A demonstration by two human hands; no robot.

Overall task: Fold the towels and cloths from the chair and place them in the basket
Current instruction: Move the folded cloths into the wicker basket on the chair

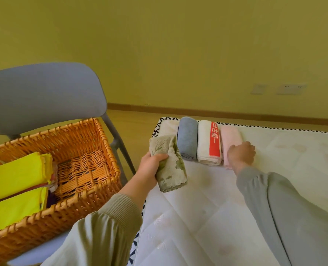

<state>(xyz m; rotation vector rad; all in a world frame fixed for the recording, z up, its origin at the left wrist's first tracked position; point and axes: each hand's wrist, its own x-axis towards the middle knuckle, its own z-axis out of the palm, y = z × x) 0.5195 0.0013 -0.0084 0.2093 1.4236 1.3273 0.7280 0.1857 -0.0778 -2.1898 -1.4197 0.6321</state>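
My left hand [149, 166] grips a folded green leaf-print cloth [169, 164] lifted at the mattress's left edge, beside the wicker basket [94, 191]. The basket stands on the grey chair [44, 96] and holds folded yellow cloths [15, 181] along its left side. Three folded towels lie in a row at the mattress's far edge: a blue-grey towel [187, 139], a white towel with a red band [207, 143] and a pink towel [230, 137]. My right hand [241, 153] rests with curled fingers on the pink towel; I cannot tell whether it grips it.
The white mattress [207, 208] with a black-and-white patterned border fills the right and lower middle. Wooden floor [138, 121] shows between chair and mattress. A yellow-green wall [178, 54] with sockets [291, 88] stands behind.
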